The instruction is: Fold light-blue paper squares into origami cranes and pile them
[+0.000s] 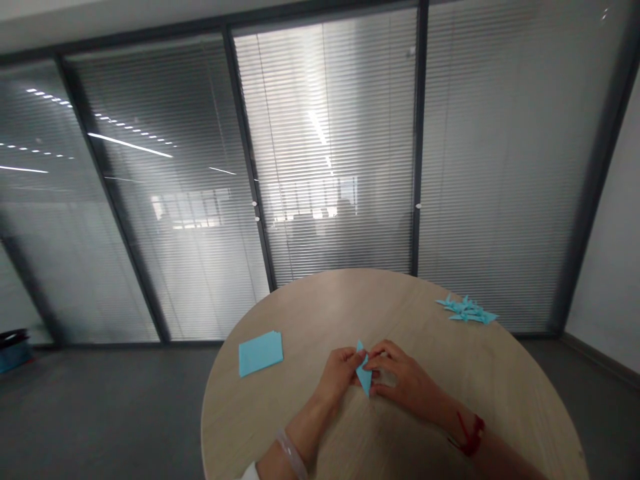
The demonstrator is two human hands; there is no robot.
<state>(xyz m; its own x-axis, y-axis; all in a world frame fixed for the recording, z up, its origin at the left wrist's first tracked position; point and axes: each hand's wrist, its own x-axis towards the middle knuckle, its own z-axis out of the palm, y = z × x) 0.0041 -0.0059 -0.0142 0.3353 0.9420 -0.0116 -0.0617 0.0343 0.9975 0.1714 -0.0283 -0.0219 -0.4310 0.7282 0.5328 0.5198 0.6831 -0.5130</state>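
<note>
A small piece of folded blue paper [365, 379], narrow and pointed at both ends, is held between my hands just over the table's middle. My left hand [341, 372] pinches its left edge with thumb and fingers. From the other side, my right hand [400, 373] closes thumb and fingertips on its right edge. Parts of the fold are hidden behind the fingers. To the left lies a stack of flat blue paper sheets [261, 353]. Toward the right rim sits a pile of folded blue paper pieces [467, 310] with pointed tips.
The round wooden table [310, 300] has its curved edge all around the work. Beyond it stands a glass partition with blinds [335, 133] in dark frames. A dark blue container [14, 350] is on the floor at far left.
</note>
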